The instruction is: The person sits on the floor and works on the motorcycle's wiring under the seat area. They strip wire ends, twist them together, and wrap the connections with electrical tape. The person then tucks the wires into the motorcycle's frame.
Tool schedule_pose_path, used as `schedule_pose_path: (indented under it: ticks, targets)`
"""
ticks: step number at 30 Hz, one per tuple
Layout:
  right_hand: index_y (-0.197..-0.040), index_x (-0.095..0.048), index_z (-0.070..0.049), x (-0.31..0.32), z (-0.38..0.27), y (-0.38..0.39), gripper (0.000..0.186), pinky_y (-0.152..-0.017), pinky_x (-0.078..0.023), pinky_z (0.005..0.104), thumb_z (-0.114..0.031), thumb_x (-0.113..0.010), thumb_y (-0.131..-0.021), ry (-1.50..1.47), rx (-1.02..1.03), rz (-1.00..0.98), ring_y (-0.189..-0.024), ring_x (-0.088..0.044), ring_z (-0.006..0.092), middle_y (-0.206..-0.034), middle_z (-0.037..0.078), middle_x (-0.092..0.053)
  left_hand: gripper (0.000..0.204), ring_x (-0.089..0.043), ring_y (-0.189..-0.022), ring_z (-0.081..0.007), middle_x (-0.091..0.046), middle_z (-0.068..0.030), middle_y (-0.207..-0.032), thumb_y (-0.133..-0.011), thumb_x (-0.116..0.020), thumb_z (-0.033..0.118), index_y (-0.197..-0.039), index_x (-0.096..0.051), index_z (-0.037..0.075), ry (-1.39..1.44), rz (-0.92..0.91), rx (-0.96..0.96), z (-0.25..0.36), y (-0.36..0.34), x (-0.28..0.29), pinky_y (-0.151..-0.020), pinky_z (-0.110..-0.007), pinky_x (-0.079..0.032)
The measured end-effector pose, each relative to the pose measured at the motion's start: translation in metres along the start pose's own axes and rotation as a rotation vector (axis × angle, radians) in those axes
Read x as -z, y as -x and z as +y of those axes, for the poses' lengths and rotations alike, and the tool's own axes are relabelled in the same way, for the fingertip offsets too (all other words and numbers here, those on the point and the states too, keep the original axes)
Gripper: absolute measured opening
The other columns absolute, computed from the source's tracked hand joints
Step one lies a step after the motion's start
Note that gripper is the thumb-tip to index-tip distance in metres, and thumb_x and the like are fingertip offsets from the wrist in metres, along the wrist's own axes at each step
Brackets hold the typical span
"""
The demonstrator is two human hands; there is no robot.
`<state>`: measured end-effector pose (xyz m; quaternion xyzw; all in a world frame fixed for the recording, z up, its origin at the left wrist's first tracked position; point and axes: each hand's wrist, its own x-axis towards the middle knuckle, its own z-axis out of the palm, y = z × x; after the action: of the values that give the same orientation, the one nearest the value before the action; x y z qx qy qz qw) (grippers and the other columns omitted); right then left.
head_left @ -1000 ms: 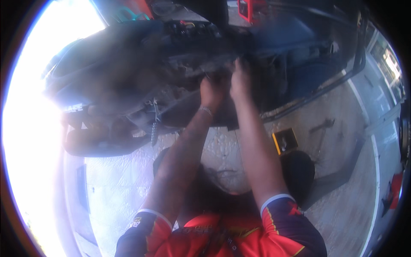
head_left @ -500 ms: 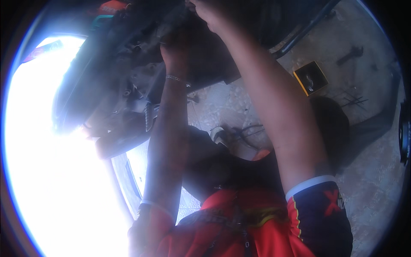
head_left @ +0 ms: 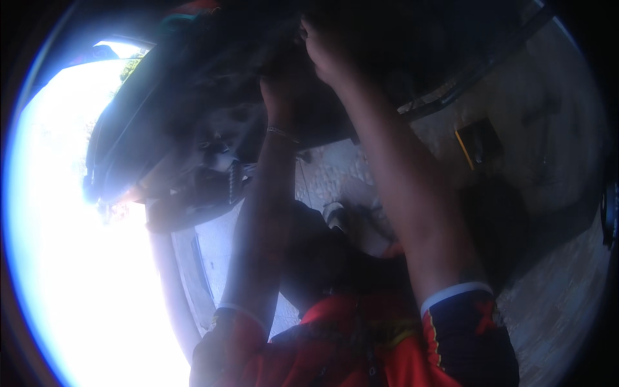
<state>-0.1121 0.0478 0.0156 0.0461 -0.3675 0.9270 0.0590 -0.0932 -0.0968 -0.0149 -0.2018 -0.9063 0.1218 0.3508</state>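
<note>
Motorbike (head_left: 161, 119) in front of hands (head_left: 324, 57), extending leftward

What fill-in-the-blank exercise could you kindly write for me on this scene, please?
A chain bracelet is on the ____ wrist.
Of the left hand and the right hand, both at the dark vehicle, the one nearer the picture's top edge is the ____.
The strip along one edge of the black box on the floor is coloured ____.
The right sleeve ends in trim coloured ____.

Missing words: left; right; yellow; white.
</note>
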Motion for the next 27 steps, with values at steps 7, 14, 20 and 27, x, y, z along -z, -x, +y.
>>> schedule_pose_path:
  ticks: [7,14,20,27]
  targets:
    - [-0.113,-0.062,-0.005,-0.014,-0.001,0.001,0.024,-0.089,-0.047,0.0302,-0.025,-0.052,-0.106,-0.086,-0.109,0.077,-0.095,-0.057,0.0146,-0.107,0.004,-0.062,0.020,-0.069,-0.096,-0.0226,-0.070,-0.0051,-0.103,-0.084,-0.068,0.016,-0.104,-0.070,0.013,-0.046,-0.085,0.134,0.015,-0.010,0.017,-0.081,-0.035,-0.057]
    - [-0.116,-0.060,-0.006,-0.029,-0.006,0.017,0.023,-0.089,-0.045,0.0288,-0.025,-0.053,-0.105,-0.043,-0.093,0.129,-0.087,-0.054,0.0142,-0.100,0.003,-0.060,0.022,-0.071,-0.099,-0.0194,-0.074,-0.0078,-0.110,-0.094,-0.068,0.017,-0.113,-0.068,0.004,0.717,0.052,0.454,0.016,-0.003,0.011,-0.086,-0.034,-0.055]
    - [-0.097,-0.063,-0.004,-0.043,-0.066,0.016,0.013,-0.097,-0.053,0.0366,-0.014,-0.059,-0.102,-0.055,0.156,-0.281,-0.085,-0.060,0.0139,-0.086,0.004,-0.060,0.025,-0.070,-0.099,-0.0160,-0.075,-0.0082,-0.111,-0.090,-0.072,0.011,-0.113,-0.070,0.004,1.073,0.170,0.659,0.019,-0.002,0.010,-0.086,-0.033,-0.054]
    - [-0.099,-0.062,-0.003,-0.007,-0.138,0.007,0.012,-0.102,-0.053,0.0437,-0.014,-0.061,-0.101,-0.210,-0.117,-0.198,-0.094,-0.062,0.0174,-0.091,0.006,-0.062,0.026,-0.073,-0.099,-0.0240,-0.076,-0.0130,-0.106,-0.087,-0.075,0.019,-0.108,-0.073,0.005,1.060,0.155,0.806,0.029,-0.007,0.045,-0.087,-0.036,-0.055]
